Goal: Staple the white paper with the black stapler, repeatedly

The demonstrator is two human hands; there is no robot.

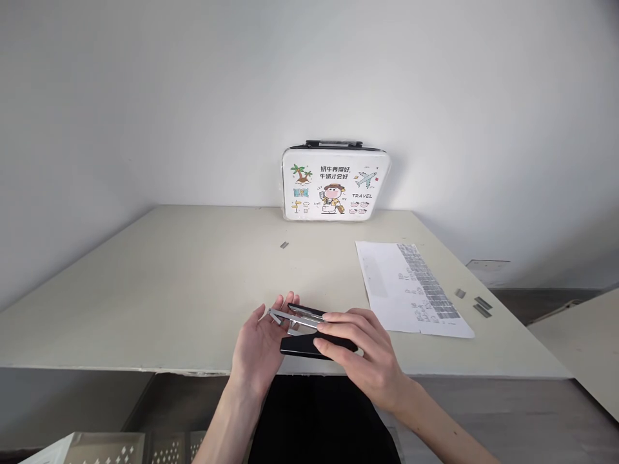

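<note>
Observed unfolded stapler (302,347) at frame's lower centre, gripped by fingers (345,331) of right hand (380,359), pointing leftward lengthwise toward uncurled, palm-up left hand (257,349). Cannot confirm contact.

The stapler (300,347) is left of the paper (391,287), the case (336,185) behind on the table (203,277)

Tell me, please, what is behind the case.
The wall shows behind the case, above and to both sides. The case covers the space directly behind it, so whether anything stands there cannot be seen.
</note>
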